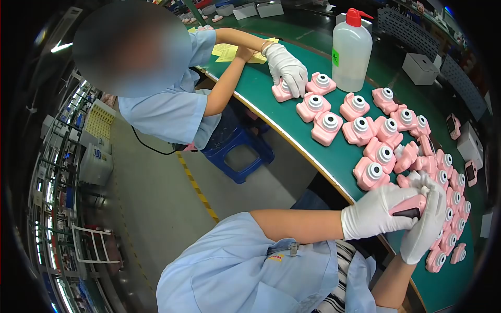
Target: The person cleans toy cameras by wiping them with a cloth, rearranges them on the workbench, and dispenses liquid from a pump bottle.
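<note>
Between my two white-gloved hands is a pink toy camera (pixel 415 204), its dark screen side turned toward me. My left hand (pixel 373 213) grips it from the left with curled fingers. On the other side, my right hand (pixel 429 224) is wrapped round its right end, fingers pressed together at the top. The gloves hide part of the camera. Just beyond my hands, many similar pink cameras with white lens rings, such as this pink camera (pixel 371 173), crowd the green table (pixel 323 156); some lie tipped among the rest.
At the left, a co-worker in light blue rests a gloved hand (pixel 288 70) on another pink camera (pixel 282 93). A clear bottle with a red cap (pixel 352 55) stands farther back. White boxes (pixel 420 69) line the far side. A blue stool (pixel 237 148) is beside the table.
</note>
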Demonstrator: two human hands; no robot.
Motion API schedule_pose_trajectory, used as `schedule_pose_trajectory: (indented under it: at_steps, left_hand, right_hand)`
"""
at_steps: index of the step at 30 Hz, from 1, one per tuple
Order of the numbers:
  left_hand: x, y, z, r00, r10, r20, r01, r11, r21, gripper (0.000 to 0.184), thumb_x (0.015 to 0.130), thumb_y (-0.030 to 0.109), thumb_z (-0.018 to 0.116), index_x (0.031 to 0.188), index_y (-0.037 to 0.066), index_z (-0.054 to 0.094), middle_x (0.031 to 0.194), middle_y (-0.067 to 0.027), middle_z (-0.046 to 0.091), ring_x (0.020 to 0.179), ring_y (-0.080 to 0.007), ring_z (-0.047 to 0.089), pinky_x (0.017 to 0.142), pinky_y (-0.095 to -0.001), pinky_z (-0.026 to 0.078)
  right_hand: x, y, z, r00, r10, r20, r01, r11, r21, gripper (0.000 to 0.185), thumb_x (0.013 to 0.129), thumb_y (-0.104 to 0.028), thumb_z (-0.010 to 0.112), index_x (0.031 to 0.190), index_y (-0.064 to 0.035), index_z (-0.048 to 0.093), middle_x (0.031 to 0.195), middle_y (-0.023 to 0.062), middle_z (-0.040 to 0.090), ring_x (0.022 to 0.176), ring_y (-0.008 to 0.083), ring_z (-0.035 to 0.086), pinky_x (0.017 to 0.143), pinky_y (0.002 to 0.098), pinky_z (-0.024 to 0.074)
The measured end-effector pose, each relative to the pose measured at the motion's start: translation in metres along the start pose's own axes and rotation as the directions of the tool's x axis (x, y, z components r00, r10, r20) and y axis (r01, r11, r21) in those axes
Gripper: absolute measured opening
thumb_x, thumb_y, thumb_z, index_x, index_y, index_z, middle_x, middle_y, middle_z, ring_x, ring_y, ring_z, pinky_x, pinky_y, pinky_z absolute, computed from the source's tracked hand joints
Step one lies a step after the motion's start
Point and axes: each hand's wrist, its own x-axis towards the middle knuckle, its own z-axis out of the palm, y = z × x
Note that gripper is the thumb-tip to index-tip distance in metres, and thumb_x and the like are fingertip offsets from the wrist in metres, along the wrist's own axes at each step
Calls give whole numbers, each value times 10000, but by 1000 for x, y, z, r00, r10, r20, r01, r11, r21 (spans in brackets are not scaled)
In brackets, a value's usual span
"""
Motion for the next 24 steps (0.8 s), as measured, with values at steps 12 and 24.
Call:
schedule_pose_trajectory:
  at_steps: [12,24]
  left_hand:
    - [10,-9,-3,934,356,5,-350,916,198,714,736,35,738,1347,46,369,1000,-217,585,864,-356,621,751,-390,503]
    - [16,6,-13,898,440,20,-429,864,262,693,755,89,710,1367,26,392,977,-165,595,748,-368,568,692,-409,474]
  right_hand:
    - [-14,-21,-3,963,-96,252,158,957,-242,291,862,46,498,1147,52,558,1110,203,615,1054,368,590,909,408,454]
    - [-16,-18,5,991,119,68,-132,964,229,271,987,-68,376,1152,76,536,1214,200,594,1158,310,562,1039,413,388]
